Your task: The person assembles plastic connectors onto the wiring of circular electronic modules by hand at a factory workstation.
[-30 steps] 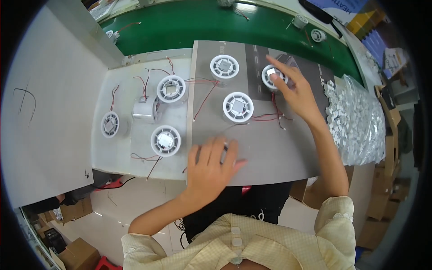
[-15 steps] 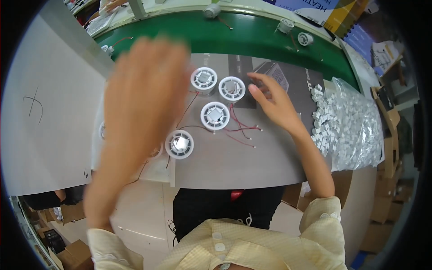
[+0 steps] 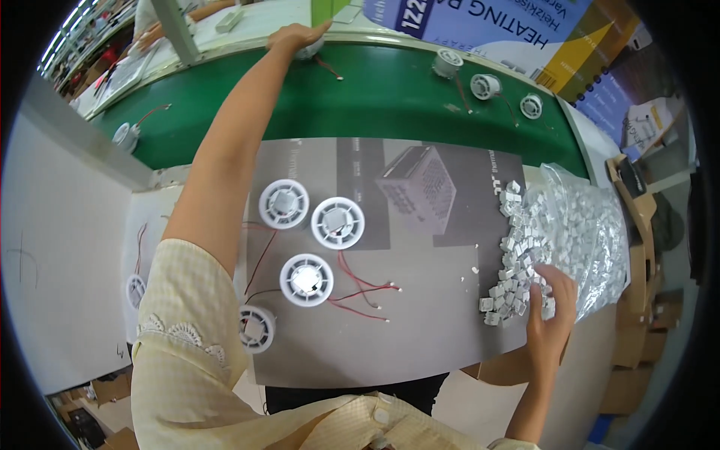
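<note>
My left hand (image 3: 295,34) is stretched far out over the green belt, closed over a round white housing (image 3: 309,52) with a red wire trailing from it; most of its fingertips are hidden. At the right, my right hand (image 3: 553,319) is by a pile of small white plastic blocks (image 3: 514,279), thumb and fingers apart, nothing visible between them. On the grey board lie several round white housings with ribbed rims and grey square centres: one at the back (image 3: 283,203), one beside it (image 3: 337,223), one nearer (image 3: 306,280) and one partly behind my left sleeve (image 3: 256,328). Red wires (image 3: 360,286) run from them.
More housings sit on the green belt (image 3: 375,97), at its right (image 3: 486,86) and left end (image 3: 125,136). A clear plastic bag (image 3: 592,247) holds more white blocks. A white panel (image 3: 67,247) stands at left. Another person's hand (image 3: 148,35) shows beyond the belt.
My left hand has reached away to the belt, onto the housing there. My right hand has moved from the board's middle right to the pile of white blocks. The view has shifted too.
</note>
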The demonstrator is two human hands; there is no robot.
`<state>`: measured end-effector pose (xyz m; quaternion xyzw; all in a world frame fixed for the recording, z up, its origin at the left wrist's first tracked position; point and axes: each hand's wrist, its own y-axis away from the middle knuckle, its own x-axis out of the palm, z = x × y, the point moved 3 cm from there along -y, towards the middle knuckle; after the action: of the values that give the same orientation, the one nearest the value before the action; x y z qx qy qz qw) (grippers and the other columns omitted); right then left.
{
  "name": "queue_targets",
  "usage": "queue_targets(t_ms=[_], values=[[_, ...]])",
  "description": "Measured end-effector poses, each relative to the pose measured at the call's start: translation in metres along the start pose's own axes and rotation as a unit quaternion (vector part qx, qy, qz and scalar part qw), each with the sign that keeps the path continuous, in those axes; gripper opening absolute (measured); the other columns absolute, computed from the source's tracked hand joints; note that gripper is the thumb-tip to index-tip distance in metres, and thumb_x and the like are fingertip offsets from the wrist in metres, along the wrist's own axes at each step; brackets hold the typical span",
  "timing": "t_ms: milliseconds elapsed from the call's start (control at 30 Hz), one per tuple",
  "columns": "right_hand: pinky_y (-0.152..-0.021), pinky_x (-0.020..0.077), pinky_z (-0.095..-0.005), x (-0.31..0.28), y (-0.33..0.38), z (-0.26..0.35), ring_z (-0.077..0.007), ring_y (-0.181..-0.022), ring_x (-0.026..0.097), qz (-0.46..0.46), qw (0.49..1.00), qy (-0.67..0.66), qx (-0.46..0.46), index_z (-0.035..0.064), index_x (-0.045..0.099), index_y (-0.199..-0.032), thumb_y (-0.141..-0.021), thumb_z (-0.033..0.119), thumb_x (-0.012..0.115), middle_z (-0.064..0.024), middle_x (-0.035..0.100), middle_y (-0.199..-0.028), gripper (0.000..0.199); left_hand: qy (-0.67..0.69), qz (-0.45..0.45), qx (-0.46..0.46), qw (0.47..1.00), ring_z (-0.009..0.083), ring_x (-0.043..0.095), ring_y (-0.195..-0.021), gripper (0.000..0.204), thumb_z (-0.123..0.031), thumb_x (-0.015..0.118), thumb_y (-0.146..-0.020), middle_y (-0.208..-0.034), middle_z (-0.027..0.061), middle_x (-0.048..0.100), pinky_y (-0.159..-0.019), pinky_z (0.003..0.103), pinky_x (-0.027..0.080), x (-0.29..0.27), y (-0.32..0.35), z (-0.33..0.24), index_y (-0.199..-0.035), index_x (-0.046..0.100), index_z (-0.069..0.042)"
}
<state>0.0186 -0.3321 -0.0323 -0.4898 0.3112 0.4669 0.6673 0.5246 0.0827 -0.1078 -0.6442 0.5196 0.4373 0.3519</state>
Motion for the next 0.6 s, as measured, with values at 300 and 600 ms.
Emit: queue_targets(t_ms=[300, 600], values=[[-0.091, 0.0448, -0.0344, 0.009, 0.022, -0.021, -0.0275, -0.108, 0.060, -0.018, 0.998, -0.046, 0.033, 0.0024, 0.069, -0.108, -0.089, -0.001, 0.062, -0.0121, 0.068, -0.112, 0.020, 0.260, 0.097, 0.006, 0.961, 0.0244, 0.065, -0.093, 0.061, -0.062, 0.064, -0.081, -0.112, 0.0105, 0.065, -0.071, 0.037, 0.058, -0.036, 0.028, 0.045, -0.113, 0.066, -0.011], [-0.092, 0.0451, -0.0392, 0.029, -0.004, -0.020, -0.0324, -0.103, 0.057, -0.051, 0.997, -0.027, -0.047, 0.0029, 0.068, -0.109, -0.088, 0.003, 0.067, -0.0120, 0.066, -0.108, 0.021, 0.256, 0.064, 0.178, 0.948, 0.0198, 0.062, -0.108, 0.047, -0.034, 0.064, -0.085, -0.119, 0.0058, 0.062, -0.079, 0.032, 0.057, -0.186, 0.319, -0.020, -0.127, 0.060, -0.013]])
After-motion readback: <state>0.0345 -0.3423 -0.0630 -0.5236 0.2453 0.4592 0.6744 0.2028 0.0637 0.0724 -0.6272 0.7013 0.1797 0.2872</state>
